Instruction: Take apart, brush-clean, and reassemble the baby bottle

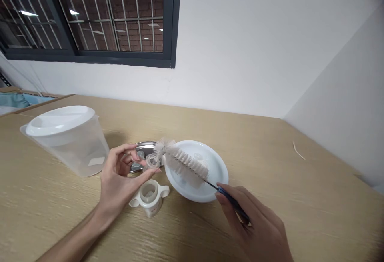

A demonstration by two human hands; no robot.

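Note:
Between the thumb and fingers of my left hand is a small clear plastic ring-shaped part. My right hand grips the dark blue handle of a bottle brush. Its white bristles slant up to the left over a white bowl, and the brush tip is close to the clear part; whether they touch I cannot tell. Some pale, clear pieces lie in the bowl, partly behind the bristles. Below my left fingers stands a white two-handled cup, its mouth upward.
A translucent pitcher with a white lid stands at the left. Partly hidden behind my left hand, a metal tray holds small clear parts. A thin pale strip lies on the wooden table at the right. A wall and barred window are behind.

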